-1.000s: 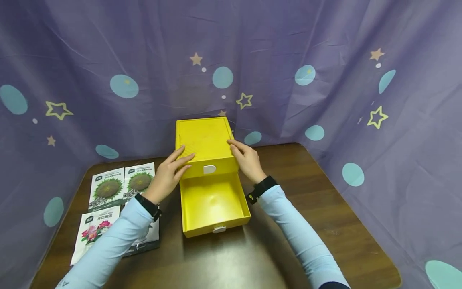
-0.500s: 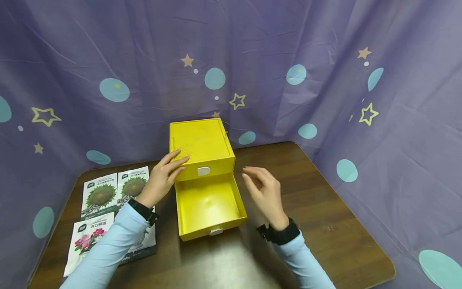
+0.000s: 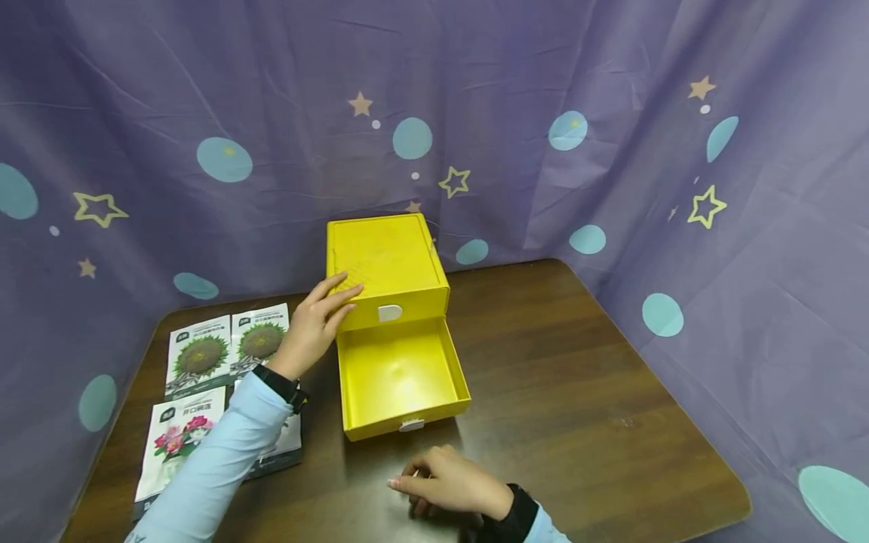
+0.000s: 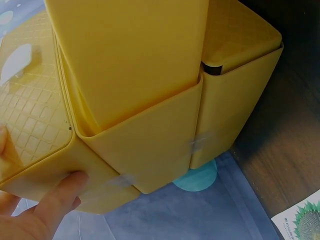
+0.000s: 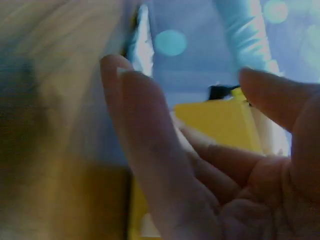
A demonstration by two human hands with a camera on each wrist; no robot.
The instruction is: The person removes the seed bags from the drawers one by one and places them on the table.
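A yellow drawer box (image 3: 383, 256) stands at the back of the table. Its lower visible drawer (image 3: 400, 369) is pulled out with nothing in it, while the upper drawer (image 3: 400, 308) is closed. My left hand (image 3: 315, 324) rests on the box's upper left front corner, fingers spread over the top. In the left wrist view, one finger (image 4: 65, 192) lies against the box's side, and another closed drawer (image 4: 245, 35) shows below the pulled-out one. My right hand (image 3: 451, 483) hovers near the table's front, fingers loosely bent and holding nothing, thumb apart from the fingers in the right wrist view.
Several seed packets with sunflower (image 3: 201, 356) and pink flower (image 3: 179, 437) pictures lie at the table's left, partly under my left forearm. A purple curtain (image 3: 509, 90) hangs behind the wooden table (image 3: 577, 392).
My right hand has left the box's right top edge, swung out to the right, then come toward the table's front, below the pulled-out drawer. My left hand has stayed on the corner.
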